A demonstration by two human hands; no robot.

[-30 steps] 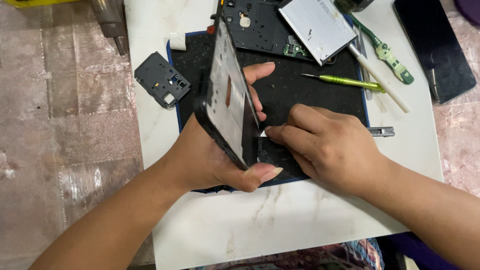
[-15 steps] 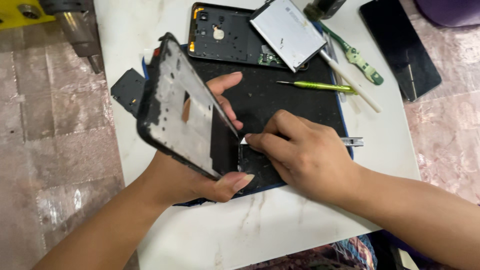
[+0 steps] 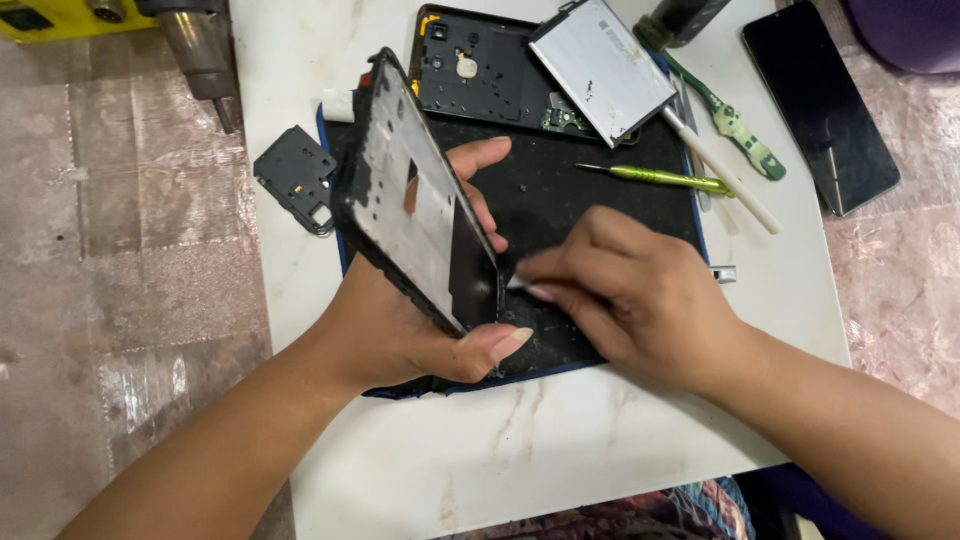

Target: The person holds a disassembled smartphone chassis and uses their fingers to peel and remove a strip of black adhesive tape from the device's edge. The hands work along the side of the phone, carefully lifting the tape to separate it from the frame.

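Left hand (image 3: 400, 330) clamped around a black phone frame (image 3: 415, 215), thumb pressed over its near lower corner, fingers showing past the far edge; frame held tilted up on edge above the near left part of a black work mat (image 3: 600, 215), inner metal face turned toward the camera. Right hand (image 3: 630, 295) pinched on a small white sliver (image 3: 516, 283) at the frame's lower right edge, fingertips (image 3: 545, 292) touching that edge; what the sliver is, too small to tell. Both hands low over the mat, near the front of a white marble tabletop (image 3: 560, 440).

Elsewhere on the mat and tabletop:
- Black phone back cover (image 3: 480, 70) at the far edge of the mat, inner side up.
- Silver-grey battery (image 3: 600, 65) lying tilted across the cover's right end.
- Yellow-green screwdriver (image 3: 660, 178) on the mat, right of the frame, well apart from the right hand.
- White stick (image 3: 720, 170) and a green-handled tool (image 3: 735, 125) lying aslant at the mat's far right.
- Dark phone screen (image 3: 820, 105) face up on the tabletop, far right.
- Small black plastic cover piece (image 3: 295, 178) on the tabletop, just left of the mat.
- Metal nozzle of a heat tool (image 3: 200, 50) at the far left, beyond the tabletop's edge.
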